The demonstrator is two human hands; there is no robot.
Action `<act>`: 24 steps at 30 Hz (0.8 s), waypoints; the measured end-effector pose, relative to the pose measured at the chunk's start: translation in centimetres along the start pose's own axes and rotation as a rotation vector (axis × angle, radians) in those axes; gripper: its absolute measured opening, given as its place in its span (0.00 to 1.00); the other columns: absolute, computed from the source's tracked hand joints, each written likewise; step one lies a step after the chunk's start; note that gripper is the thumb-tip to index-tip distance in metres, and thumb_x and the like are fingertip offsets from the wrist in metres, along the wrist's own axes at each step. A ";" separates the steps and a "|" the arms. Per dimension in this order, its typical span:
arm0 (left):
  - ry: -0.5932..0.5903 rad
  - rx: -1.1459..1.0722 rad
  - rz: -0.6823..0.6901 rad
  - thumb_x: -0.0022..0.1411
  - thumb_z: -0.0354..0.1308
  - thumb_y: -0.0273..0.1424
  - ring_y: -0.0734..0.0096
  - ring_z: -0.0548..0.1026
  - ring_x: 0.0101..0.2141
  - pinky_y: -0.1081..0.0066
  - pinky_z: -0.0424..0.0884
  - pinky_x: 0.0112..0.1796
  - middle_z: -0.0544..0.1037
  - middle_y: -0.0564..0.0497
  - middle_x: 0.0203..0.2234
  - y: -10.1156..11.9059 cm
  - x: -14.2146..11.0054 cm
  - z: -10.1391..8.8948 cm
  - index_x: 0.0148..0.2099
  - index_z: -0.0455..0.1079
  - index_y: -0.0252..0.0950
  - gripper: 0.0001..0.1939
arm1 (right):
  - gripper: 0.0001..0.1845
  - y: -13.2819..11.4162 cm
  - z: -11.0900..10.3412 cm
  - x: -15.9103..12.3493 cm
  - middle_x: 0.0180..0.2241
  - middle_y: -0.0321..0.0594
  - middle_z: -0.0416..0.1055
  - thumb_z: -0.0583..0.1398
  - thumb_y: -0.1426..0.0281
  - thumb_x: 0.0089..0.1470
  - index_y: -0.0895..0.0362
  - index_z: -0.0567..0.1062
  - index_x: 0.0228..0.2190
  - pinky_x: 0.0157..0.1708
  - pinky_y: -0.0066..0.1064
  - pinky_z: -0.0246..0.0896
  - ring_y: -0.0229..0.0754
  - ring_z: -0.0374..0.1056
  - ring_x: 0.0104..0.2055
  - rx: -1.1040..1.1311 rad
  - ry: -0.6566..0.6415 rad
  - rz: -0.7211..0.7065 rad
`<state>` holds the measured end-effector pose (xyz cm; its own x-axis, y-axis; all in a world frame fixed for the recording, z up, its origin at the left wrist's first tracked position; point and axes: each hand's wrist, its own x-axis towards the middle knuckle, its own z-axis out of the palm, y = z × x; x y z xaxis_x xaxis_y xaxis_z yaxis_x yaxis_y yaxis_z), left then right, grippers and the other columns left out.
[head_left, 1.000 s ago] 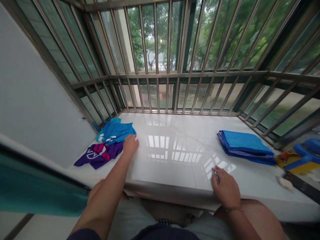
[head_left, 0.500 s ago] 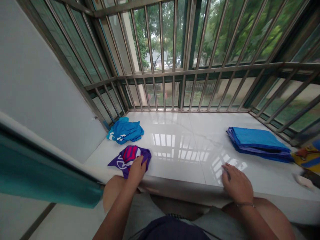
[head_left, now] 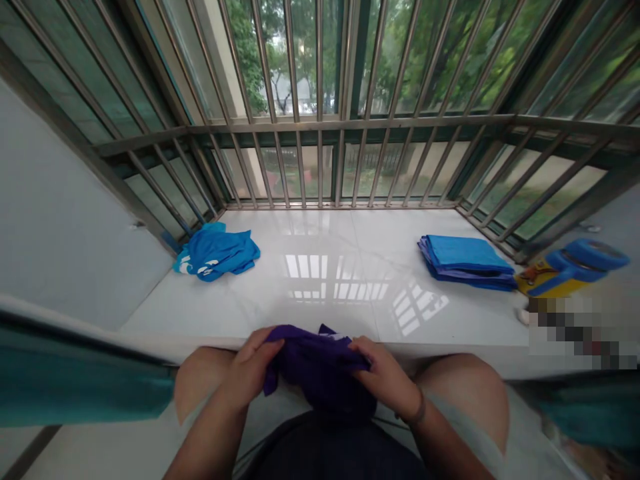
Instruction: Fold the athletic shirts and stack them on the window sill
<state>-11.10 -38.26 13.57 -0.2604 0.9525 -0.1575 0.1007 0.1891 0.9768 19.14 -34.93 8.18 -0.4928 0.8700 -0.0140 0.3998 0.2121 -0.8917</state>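
Observation:
My left hand (head_left: 247,368) and my right hand (head_left: 384,377) both grip a purple garment (head_left: 320,360), holding it up at the ledge's front edge above my lap. Its red print is hidden in the folds. A crumpled bright blue garment (head_left: 217,252) lies at the far left of the white tile ledge (head_left: 330,293), out of reach of both hands. On the right of the ledge sits a neat stack of folded blue and purple clothes (head_left: 466,263).
Steel window bars (head_left: 320,160) run along the back and sides of the ledge, with a grey wall (head_left: 70,220) at the left. A yellow and blue item (head_left: 570,268) sits at the right end, beside a pixelated patch (head_left: 583,330). A teal curtain (head_left: 75,380) hangs near me on the left.
The purple garment has left the ledge and is lifted toward me in both hands. My right hand has moved from the bare tile to the garment. The view has tilted slightly.

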 end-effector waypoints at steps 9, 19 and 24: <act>-0.043 -0.008 0.124 0.56 0.71 0.53 0.52 0.83 0.35 0.61 0.81 0.40 0.85 0.47 0.28 7.3 2.2 -4.3 0.36 0.84 0.37 0.23 | 0.12 -2.3 -6.0 1.1 0.28 0.33 0.71 0.60 0.58 0.70 0.51 0.81 0.42 0.39 0.35 0.67 0.42 0.69 0.32 -0.209 0.113 -0.046; 0.017 0.102 0.257 0.62 0.64 0.52 0.61 0.76 0.28 0.67 0.75 0.32 0.80 0.50 0.25 10.6 2.4 -4.9 0.30 0.77 0.39 0.21 | 0.15 -2.0 -6.5 2.3 0.44 0.43 0.74 0.50 0.57 0.77 0.51 0.70 0.42 0.52 0.39 0.69 0.46 0.72 0.49 -0.179 0.176 -0.183; -0.195 0.547 0.385 0.68 0.58 0.49 0.64 0.72 0.24 0.70 0.70 0.28 0.75 0.52 0.20 11.0 2.7 -7.9 0.26 0.72 0.42 0.22 | 0.17 -1.4 -7.4 0.6 0.30 0.35 0.68 0.47 0.53 0.77 0.49 0.66 0.41 0.34 0.34 0.67 0.43 0.68 0.31 -0.198 0.503 -0.091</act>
<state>-18.29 -35.51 25.02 0.0633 0.9917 0.1121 0.6340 -0.1267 0.7629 23.96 -31.42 12.78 -0.1210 0.9393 0.3210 0.5347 0.3341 -0.7762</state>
